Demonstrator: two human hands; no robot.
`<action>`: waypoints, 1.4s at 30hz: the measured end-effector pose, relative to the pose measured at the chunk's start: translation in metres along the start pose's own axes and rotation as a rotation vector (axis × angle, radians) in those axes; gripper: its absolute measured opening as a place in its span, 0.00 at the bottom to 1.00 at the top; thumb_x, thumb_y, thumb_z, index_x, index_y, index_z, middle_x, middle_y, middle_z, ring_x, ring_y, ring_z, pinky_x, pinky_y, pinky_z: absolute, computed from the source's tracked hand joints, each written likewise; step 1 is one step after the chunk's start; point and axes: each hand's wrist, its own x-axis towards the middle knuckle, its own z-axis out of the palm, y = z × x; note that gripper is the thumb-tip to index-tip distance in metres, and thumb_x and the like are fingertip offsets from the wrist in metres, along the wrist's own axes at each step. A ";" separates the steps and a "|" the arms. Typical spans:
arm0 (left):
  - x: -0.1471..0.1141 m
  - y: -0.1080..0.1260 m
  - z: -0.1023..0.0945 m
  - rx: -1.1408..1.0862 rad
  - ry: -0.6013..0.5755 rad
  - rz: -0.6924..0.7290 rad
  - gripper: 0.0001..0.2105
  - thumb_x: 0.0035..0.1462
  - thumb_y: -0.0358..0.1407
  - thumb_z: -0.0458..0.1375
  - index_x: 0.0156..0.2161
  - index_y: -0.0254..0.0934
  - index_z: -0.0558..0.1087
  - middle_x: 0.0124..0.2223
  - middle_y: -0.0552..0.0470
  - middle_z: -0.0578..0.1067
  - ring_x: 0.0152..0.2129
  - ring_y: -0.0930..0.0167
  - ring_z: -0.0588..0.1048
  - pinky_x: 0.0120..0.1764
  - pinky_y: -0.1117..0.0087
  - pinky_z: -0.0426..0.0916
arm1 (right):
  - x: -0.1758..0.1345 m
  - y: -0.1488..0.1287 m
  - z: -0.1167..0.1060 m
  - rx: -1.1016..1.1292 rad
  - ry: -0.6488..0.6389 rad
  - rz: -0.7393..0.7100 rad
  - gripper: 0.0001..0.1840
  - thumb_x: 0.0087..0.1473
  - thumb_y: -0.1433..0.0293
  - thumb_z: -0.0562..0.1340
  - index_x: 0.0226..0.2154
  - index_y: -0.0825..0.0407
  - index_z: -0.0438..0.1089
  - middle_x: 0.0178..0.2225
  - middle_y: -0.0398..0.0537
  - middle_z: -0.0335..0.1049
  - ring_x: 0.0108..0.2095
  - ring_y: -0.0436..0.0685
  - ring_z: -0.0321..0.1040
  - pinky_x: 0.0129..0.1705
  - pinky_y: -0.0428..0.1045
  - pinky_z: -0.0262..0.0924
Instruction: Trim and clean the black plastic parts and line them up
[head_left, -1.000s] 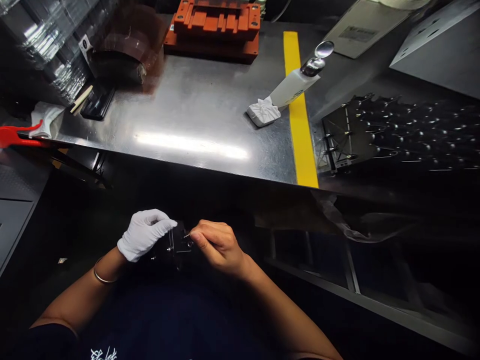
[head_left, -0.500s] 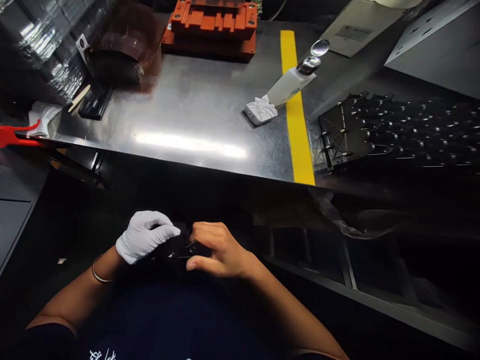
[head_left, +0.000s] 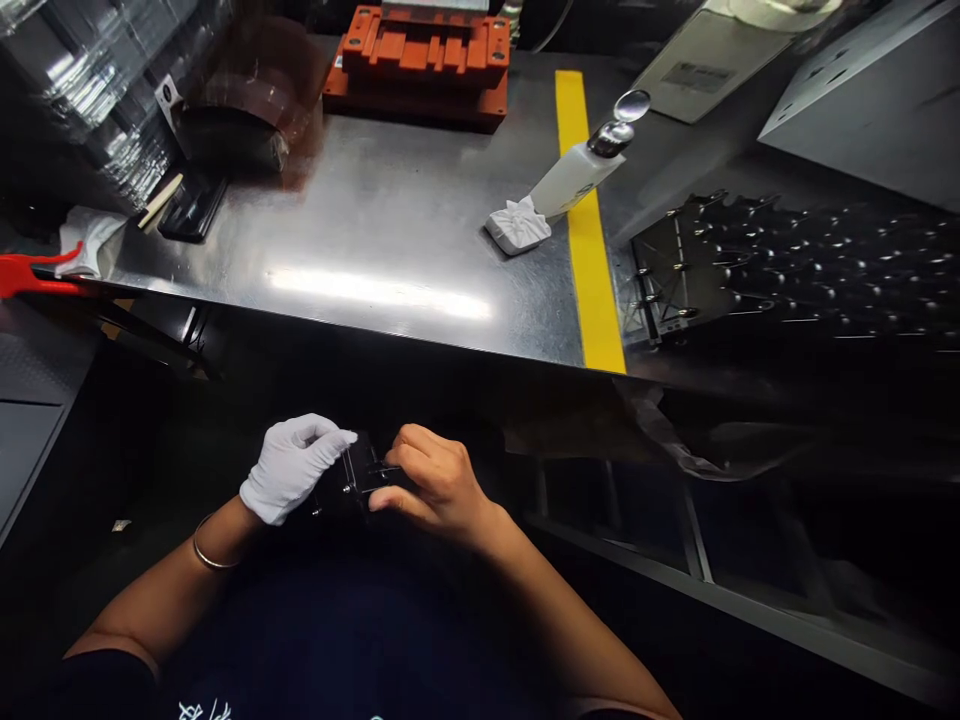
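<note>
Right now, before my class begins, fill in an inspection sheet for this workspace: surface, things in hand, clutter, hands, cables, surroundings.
Surface: shiny metal table, crossed by a yellow strip; light glares near its front edge.
Things in hand: dark piece with small shiny parts, between the hands in front of the table; details too dark.
Clutter: white bottle beside a small white packet; flat black object at left.
Hands: left, white-gloved, pinches the piece; right, bare, at its other side, grip unclear.
Cables: thin line behind the orange block, possibly a cable.
Surroundings: pale box at far right.
</note>
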 end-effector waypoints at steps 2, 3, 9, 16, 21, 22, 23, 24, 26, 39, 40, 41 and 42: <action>0.000 -0.001 -0.001 0.017 -0.009 0.017 0.15 0.46 0.45 0.64 0.21 0.34 0.74 0.20 0.54 0.72 0.19 0.75 0.67 0.23 0.74 0.63 | 0.000 0.000 0.000 0.014 -0.023 -0.007 0.28 0.59 0.51 0.54 0.18 0.53 0.58 0.20 0.42 0.54 0.21 0.47 0.51 0.23 0.45 0.44; 0.000 -0.001 -0.002 0.027 -0.022 0.031 0.15 0.46 0.45 0.63 0.21 0.34 0.73 0.20 0.54 0.71 0.18 0.75 0.67 0.23 0.74 0.62 | 0.000 0.001 0.000 0.035 -0.045 -0.013 0.29 0.60 0.52 0.54 0.16 0.53 0.56 0.19 0.41 0.52 0.21 0.47 0.49 0.22 0.46 0.42; 0.002 0.004 -0.012 0.139 -0.218 0.238 0.12 0.48 0.41 0.64 0.20 0.35 0.75 0.20 0.52 0.73 0.18 0.75 0.68 0.24 0.74 0.62 | 0.002 -0.001 -0.005 0.229 -0.194 -0.019 0.27 0.54 0.49 0.60 0.18 0.53 0.57 0.19 0.38 0.51 0.21 0.46 0.49 0.22 0.45 0.43; 0.002 0.001 -0.009 0.117 -0.159 0.192 0.14 0.48 0.43 0.64 0.20 0.35 0.74 0.20 0.52 0.72 0.17 0.75 0.67 0.22 0.74 0.62 | 0.002 -0.001 -0.006 0.140 -0.148 -0.021 0.29 0.55 0.50 0.59 0.16 0.53 0.55 0.19 0.38 0.49 0.20 0.45 0.47 0.21 0.45 0.40; 0.002 -0.002 -0.002 0.016 -0.038 0.059 0.16 0.45 0.46 0.64 0.21 0.34 0.73 0.19 0.54 0.70 0.18 0.75 0.65 0.23 0.74 0.62 | 0.002 -0.001 -0.004 0.005 -0.058 -0.020 0.28 0.59 0.52 0.56 0.16 0.53 0.56 0.19 0.40 0.52 0.20 0.47 0.48 0.22 0.45 0.41; 0.002 -0.001 -0.001 0.009 -0.017 0.043 0.16 0.45 0.46 0.64 0.21 0.34 0.73 0.19 0.54 0.70 0.18 0.75 0.65 0.23 0.74 0.62 | 0.002 -0.001 -0.004 -0.016 -0.033 -0.010 0.28 0.58 0.51 0.55 0.18 0.53 0.59 0.19 0.41 0.54 0.21 0.47 0.50 0.22 0.45 0.43; 0.002 0.000 0.000 0.005 0.003 0.029 0.16 0.45 0.47 0.64 0.21 0.34 0.73 0.20 0.54 0.70 0.19 0.75 0.65 0.23 0.74 0.62 | 0.002 -0.001 -0.003 -0.034 -0.010 0.000 0.27 0.58 0.50 0.55 0.19 0.53 0.61 0.20 0.42 0.56 0.22 0.48 0.52 0.23 0.45 0.45; 0.003 0.001 0.001 0.000 0.022 0.015 0.16 0.44 0.47 0.64 0.21 0.34 0.73 0.20 0.54 0.70 0.19 0.75 0.66 0.24 0.74 0.63 | 0.002 0.000 -0.003 -0.048 0.006 0.010 0.27 0.58 0.49 0.54 0.21 0.53 0.62 0.21 0.43 0.58 0.23 0.49 0.53 0.24 0.45 0.46; 0.003 0.003 0.004 -0.012 0.050 -0.016 0.17 0.44 0.48 0.64 0.21 0.35 0.72 0.20 0.54 0.70 0.20 0.75 0.66 0.24 0.74 0.63 | 0.002 0.000 -0.002 -0.069 0.025 0.018 0.28 0.59 0.49 0.53 0.20 0.53 0.62 0.21 0.44 0.58 0.23 0.49 0.53 0.24 0.46 0.46; 0.011 0.007 0.006 0.026 0.041 -0.177 0.24 0.46 0.56 0.59 0.21 0.35 0.68 0.20 0.58 0.65 0.19 0.77 0.62 0.23 0.75 0.59 | -0.001 0.005 -0.012 0.345 -0.223 0.134 0.24 0.66 0.59 0.44 0.26 0.53 0.62 0.22 0.42 0.60 0.22 0.47 0.57 0.25 0.44 0.54; 0.013 0.008 0.005 0.040 0.031 -0.196 0.24 0.47 0.57 0.58 0.21 0.35 0.68 0.20 0.58 0.65 0.19 0.76 0.62 0.23 0.74 0.59 | -0.001 0.004 -0.011 0.291 -0.112 0.157 0.21 0.66 0.63 0.45 0.27 0.53 0.63 0.22 0.43 0.60 0.22 0.48 0.58 0.26 0.45 0.55; 0.015 0.008 0.004 0.047 0.019 -0.215 0.24 0.48 0.57 0.57 0.21 0.35 0.68 0.20 0.57 0.66 0.19 0.76 0.62 0.23 0.74 0.59 | -0.001 0.004 -0.008 0.215 -0.005 0.167 0.18 0.66 0.67 0.47 0.27 0.53 0.64 0.22 0.43 0.61 0.22 0.49 0.58 0.26 0.45 0.55; 0.017 0.009 0.003 0.051 0.000 -0.234 0.24 0.49 0.58 0.56 0.22 0.35 0.69 0.21 0.57 0.68 0.19 0.75 0.63 0.24 0.73 0.60 | -0.001 0.004 -0.005 0.130 0.082 0.161 0.16 0.64 0.69 0.49 0.27 0.53 0.65 0.22 0.43 0.62 0.22 0.49 0.58 0.26 0.46 0.56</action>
